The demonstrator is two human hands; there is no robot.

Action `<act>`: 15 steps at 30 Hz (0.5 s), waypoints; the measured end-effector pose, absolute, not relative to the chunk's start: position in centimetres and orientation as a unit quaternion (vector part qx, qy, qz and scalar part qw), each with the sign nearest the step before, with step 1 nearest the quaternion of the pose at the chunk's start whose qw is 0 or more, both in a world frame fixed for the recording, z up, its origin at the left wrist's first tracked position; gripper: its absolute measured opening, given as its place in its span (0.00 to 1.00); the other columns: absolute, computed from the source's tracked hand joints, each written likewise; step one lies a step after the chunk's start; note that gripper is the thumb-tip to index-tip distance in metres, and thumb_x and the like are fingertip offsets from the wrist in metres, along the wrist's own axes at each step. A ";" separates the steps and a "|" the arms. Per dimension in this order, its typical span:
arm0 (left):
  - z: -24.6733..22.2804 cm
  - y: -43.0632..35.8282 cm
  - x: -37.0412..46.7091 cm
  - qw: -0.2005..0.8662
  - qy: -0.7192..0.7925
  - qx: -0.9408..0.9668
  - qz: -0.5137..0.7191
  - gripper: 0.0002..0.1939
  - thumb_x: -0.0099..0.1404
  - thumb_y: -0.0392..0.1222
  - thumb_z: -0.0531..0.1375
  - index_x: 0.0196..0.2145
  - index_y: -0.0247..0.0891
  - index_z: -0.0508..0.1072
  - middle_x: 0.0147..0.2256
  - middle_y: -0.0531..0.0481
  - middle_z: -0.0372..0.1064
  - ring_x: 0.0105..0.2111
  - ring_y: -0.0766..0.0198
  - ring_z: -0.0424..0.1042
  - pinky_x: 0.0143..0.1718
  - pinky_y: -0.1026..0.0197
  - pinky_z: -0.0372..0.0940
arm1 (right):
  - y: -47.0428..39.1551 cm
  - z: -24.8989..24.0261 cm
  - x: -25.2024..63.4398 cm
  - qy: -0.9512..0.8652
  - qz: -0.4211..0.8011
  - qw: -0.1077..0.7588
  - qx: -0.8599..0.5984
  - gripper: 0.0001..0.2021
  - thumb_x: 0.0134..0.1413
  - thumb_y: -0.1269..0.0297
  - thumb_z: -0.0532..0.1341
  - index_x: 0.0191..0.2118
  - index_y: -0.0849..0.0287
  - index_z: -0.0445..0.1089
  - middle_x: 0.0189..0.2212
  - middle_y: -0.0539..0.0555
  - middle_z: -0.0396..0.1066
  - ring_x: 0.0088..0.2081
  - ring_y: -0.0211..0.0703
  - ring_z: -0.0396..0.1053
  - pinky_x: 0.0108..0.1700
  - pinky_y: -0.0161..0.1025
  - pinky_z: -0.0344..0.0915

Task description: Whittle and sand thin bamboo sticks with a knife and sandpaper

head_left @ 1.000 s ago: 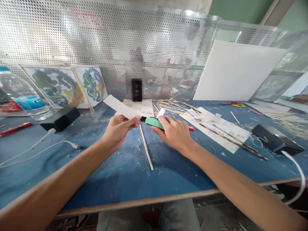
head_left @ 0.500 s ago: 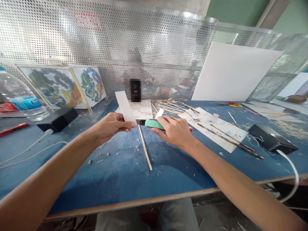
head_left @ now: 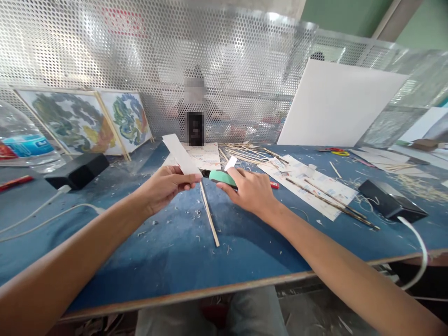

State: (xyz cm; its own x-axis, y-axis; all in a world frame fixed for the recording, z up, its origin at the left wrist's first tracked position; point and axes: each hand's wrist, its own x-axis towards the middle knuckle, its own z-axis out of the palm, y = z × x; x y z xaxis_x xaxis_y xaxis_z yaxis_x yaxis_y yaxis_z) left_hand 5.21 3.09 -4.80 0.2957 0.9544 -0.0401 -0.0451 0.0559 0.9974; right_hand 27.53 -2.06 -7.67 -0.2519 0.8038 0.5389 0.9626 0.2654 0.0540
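Observation:
A strip of white paper [head_left: 180, 154] is pinched between the thumb and fingers of my left hand [head_left: 171, 184], tilted up and to the left; it looks doubled at its top. My right hand [head_left: 252, 189] is closed around a green and black utility knife [head_left: 222, 177]. The knife's dark front end meets the strip's lower edge beside my left thumb, and its blade is mostly hidden there. A small white piece [head_left: 231, 163] sticks up behind my right fingers. Below the hands, a thin wooden stick [head_left: 210, 219] lies on the blue table [head_left: 168, 261].
Thin sticks [head_left: 245, 151] lie in a pile at the back, near a printed sheet [head_left: 329, 198] bearing dark sticks. Black boxes with white cables stand left [head_left: 77, 171] and right [head_left: 392, 200]. A water bottle [head_left: 30, 144], painted panels [head_left: 73, 121] and scissors [head_left: 338, 151] are farther out.
The knife's front end has come up against the paper strip, and less of the blade shows. The strip leans further left. The whole view has shifted slightly.

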 end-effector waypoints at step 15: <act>-4.1 3.1 4.4 0.566 0.433 0.595 0.370 0.06 0.48 0.33 0.74 0.20 0.34 0.80 0.22 0.45 0.73 0.19 0.69 0.65 0.17 0.70 0.61 | -2.3 -7.6 26.7 -0.747 -0.187 0.206 -0.604 0.31 0.68 0.37 0.40 0.52 0.55 0.68 0.39 0.55 0.79 0.34 0.47 0.74 0.28 0.39 0.49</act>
State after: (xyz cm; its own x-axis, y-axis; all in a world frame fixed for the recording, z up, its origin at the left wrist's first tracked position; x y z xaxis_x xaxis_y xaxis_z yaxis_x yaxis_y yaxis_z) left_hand 4.40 3.08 -4.09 0.3500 0.9354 -0.0497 0.0965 0.0168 0.9952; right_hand 26.70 -2.30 -7.56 -0.1864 0.8251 0.5334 0.9790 0.2015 0.0305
